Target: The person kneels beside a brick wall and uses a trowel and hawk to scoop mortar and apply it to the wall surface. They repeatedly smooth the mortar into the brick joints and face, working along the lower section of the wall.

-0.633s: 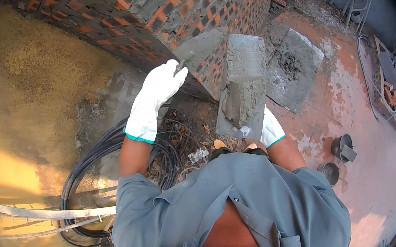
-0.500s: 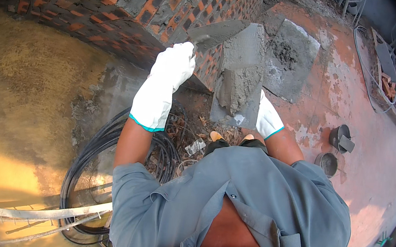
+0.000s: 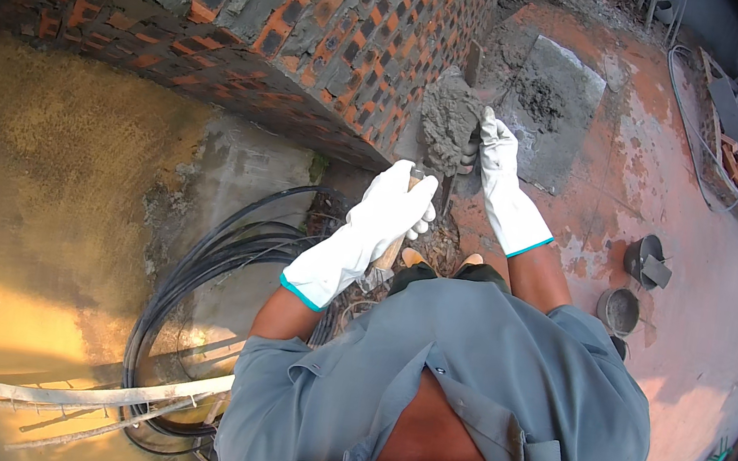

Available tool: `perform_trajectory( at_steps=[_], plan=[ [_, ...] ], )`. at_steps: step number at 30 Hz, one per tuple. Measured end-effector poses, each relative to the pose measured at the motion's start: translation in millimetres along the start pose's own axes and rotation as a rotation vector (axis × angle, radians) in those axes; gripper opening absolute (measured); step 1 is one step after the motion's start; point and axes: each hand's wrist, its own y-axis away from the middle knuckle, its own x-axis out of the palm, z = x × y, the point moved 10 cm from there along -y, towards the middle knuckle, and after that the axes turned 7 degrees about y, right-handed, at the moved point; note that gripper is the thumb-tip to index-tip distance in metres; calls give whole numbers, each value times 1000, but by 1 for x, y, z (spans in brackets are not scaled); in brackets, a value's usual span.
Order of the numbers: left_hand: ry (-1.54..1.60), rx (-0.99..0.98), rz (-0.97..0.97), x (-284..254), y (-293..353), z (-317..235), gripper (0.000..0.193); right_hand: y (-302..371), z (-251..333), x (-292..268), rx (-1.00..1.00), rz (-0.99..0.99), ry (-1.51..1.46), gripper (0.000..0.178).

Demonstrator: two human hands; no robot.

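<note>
My left hand [image 3: 390,210], in a white glove with a teal cuff, is closed around a wooden handle [image 3: 391,250] in front of the brick corner. The handle looks like that of the trowel seen earlier; the blade is mostly hidden. A thick lump of wet grey mortar [image 3: 448,122] sits just beyond it, close to the wall face. At the mortar's right side, my right hand [image 3: 498,159], gloved alike, has its fingers bent around the edge of the mortar board, which is tilted and largely covered. The brick wall [image 3: 357,38] has mortar smeared across its joints.
A grey mortar-stained sheet [image 3: 568,98] lies on the reddish floor beyond my right hand. Two dark buckets [image 3: 645,258] stand to the right. Coiled black hose [image 3: 195,278] and pale strips [image 3: 100,397] lie at left, near a yellowish wall surface [image 3: 52,161].
My left hand has come down and to the right, with the trowel's blade turned out of sight. My right hand has moved up, and the board has tilted from its broad, visible face.
</note>
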Motion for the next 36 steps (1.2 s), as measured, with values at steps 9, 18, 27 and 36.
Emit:
perform_trajectory(
  at_steps=[9, 18, 27, 36],
  plan=[
    [-787, 262, -63, 14, 20, -47, 44, 38, 12, 28, 22, 120, -322, 48],
    [381, -106, 71, -21, 53, 10, 42, 48, 62, 50, -64, 46, -546, 48],
    [567, 213, 228, 12, 37, -48, 40, 18, 39, 53, -186, 106, -309, 49],
    [-352, 360, -144, 11, 33, -66, 32, 85, -2, 25, 57, 302, -483, 51]
  ],
)
